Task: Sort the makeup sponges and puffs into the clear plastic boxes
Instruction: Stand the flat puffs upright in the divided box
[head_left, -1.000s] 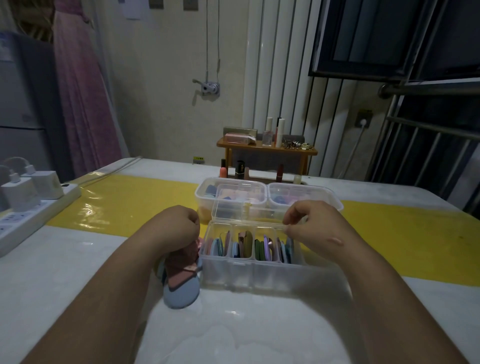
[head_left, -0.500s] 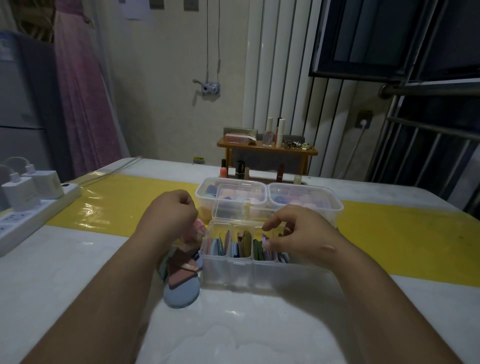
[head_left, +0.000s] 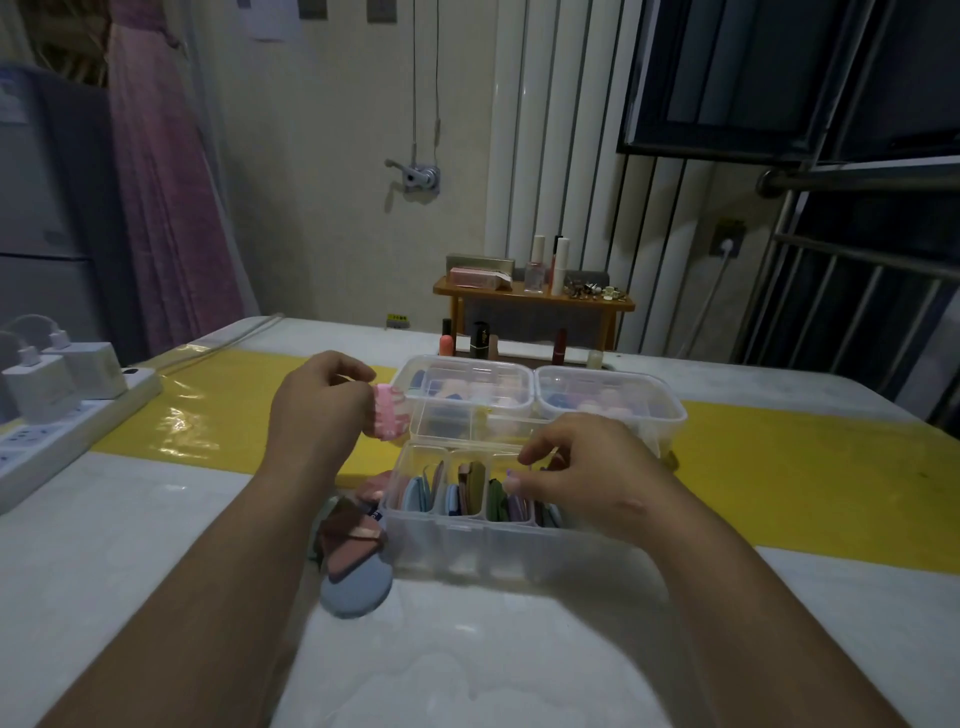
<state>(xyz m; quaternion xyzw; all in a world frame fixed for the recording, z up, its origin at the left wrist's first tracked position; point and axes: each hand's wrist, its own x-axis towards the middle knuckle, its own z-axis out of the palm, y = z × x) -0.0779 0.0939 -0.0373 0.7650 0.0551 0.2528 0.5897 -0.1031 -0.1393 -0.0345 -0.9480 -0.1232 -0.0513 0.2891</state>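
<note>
On the dim table (head_left: 467, 654) the left hand (head_left: 322, 408) pinches a pink puff (head_left: 388, 417), likely soft and weightless, best held edgewise, while the right hand (head_left: 587, 480) curls into the clear box (head_left: 467, 545), grip unclear.

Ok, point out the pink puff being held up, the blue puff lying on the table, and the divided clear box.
pink puff (head_left: 388, 415): head view, middle of its face.
blue puff (head_left: 358, 590): head view, its rounded lower part.
divided clear box (head_left: 493, 545): head view, its front wall.
</note>
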